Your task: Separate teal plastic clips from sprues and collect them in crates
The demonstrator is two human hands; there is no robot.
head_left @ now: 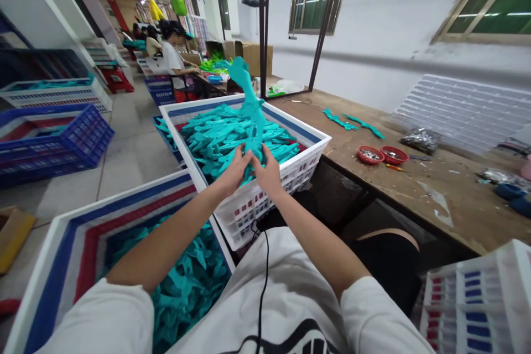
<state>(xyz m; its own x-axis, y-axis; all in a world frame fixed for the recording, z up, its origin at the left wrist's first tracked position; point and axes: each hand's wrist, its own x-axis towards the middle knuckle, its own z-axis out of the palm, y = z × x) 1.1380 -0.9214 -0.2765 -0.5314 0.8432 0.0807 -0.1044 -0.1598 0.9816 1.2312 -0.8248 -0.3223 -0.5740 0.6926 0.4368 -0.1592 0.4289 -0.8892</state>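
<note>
A long teal plastic piece (pixel 250 108) stands upright between my hands, its rounded end pointing up and away. My left hand (pixel 236 168) pinches its lower end from the left, and my right hand (pixel 266 168) grips the same end from the right, the thumbs close together. Both hands are over the near edge of a white basket (pixel 271 191) filled with a heap of similar teal pieces (pixel 219 135). A larger lined basket (pixel 62 254) at the lower left holds more teal parts (pixel 186 282) beneath my left forearm.
On the brown workbench (pixel 415 188) at the right lie teal pieces (pixel 340 120), two red bowls (pixel 370 155) of small metal parts and plastic bags. Blue crates (pixel 53 141) stand left. A seated person (pixel 172 58) works farther back. A white crate (pixel 477 298) is lower right.
</note>
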